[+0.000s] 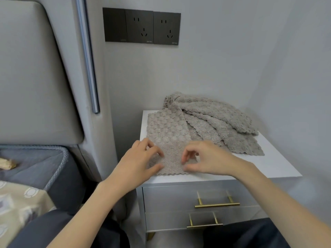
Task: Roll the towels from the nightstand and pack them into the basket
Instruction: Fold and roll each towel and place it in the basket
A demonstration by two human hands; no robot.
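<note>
Lying on white nightstand (272, 163), beige towels (206, 120), grey wall (232, 59), dark sockets (141, 26)

Towels (206, 122) on nightstand (268, 163), right of bed (35, 167)

Nightstand (268, 165): white top, grey front with two drawers (170, 196), each with a brass bar handle (217, 204).

On top:
- One flat towel (166, 133), beige and bubble-textured, spread over the 9 o'clock half. Its scalloped near edge lies just short of the 6 o'clock rim.
- Heap of towels (215, 115), same fabric, rumpled, from 12 to 3 o'clock, touching the flat towel's 3 o'clock side.
- Bare white surface at 4 to 5 o'clock.
</note>
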